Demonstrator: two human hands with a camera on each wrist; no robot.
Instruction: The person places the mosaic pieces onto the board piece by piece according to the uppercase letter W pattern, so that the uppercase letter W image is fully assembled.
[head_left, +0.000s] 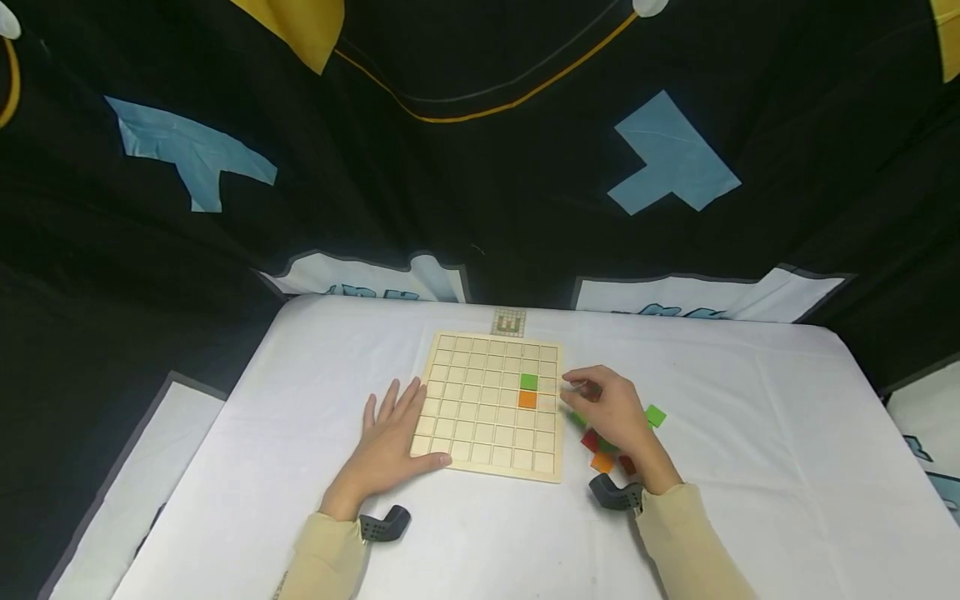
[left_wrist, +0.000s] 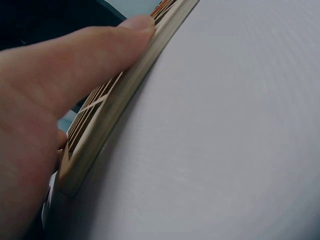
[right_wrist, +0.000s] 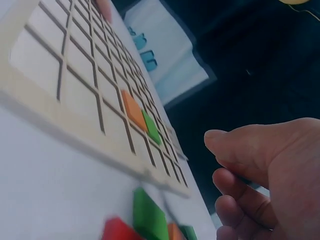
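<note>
Okay, left hand (head_left: 386, 452) splayed, fingers touching board (head_left: 483, 413) edge, probably steadying it. Right hand (head_left: 611, 408) loosely curled, fingers narrowly apart, nothing visibly held; loose tiles (head_left: 602, 463) just below, likely for easy reach.

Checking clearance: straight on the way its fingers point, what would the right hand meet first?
Probably the right rim of the pale square wooden grid board, just beside the right hand; height is unclear, so it may pass above.

One board (head_left: 472, 412). On it: one green tile (head_left: 528, 382), one orange tile (head_left: 527, 400). Right of board: at least six tiles (head_left: 602, 463), some hidden. Beyond board: one patterned card (head_left: 509, 322). Two hands (head_left: 384, 454).
</note>
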